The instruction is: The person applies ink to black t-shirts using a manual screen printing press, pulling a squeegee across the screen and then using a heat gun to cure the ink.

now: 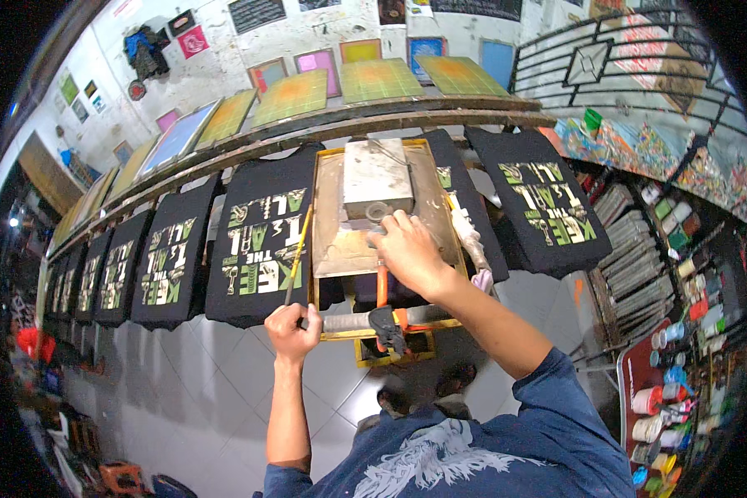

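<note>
A wheeled-looking yellow-framed unit [316, 241] stands before me, with a flat brownish metal panel [340, 262] and a pale metal box [377, 170] on top. My left hand [294, 330] is closed round the left end of its grey-wrapped handle bar [347, 323]. Over the panel, my right hand [408, 256] has bent fingers, close to a small round ring [377, 211] by the box; what they hold is hidden. An orange upright piece [382, 284] rises below that hand. Black tape-like wrapping [387, 329] covers the bar's middle.
Black printed T-shirts [257, 224] lie in a row on boards left and right, one black shirt [548, 199] at right. Behind runs a rail [332, 116] with printing screens [382, 80]. Stacked frames [631, 266] and ink pots [647, 400] stand at right.
</note>
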A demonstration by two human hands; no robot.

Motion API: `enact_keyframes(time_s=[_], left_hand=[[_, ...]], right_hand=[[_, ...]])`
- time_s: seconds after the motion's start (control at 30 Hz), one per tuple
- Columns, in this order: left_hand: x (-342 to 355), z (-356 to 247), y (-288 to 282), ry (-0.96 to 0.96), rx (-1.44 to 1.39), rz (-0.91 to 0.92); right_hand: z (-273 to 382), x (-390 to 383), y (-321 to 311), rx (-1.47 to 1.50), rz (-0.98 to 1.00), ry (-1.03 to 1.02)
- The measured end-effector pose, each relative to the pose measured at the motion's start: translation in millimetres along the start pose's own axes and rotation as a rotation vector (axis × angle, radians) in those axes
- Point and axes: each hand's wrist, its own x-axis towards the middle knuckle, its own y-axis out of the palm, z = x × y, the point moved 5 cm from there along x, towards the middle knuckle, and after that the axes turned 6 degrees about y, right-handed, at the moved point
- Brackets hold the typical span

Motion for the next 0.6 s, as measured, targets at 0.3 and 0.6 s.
enact_keyframes(time_s=[0.3,0.6], left_hand=[[-0.8,2.7,-3.2,0.039,-0.026,-0.027],[0.4,6.1,-1.6,0.051,-0.032,-0.043]], right_hand=[[-10.6,13.8,18.2,0.093,-0.106,-0.085],[-11.6,25.0,19.3,0.088,0.011,0.009]])
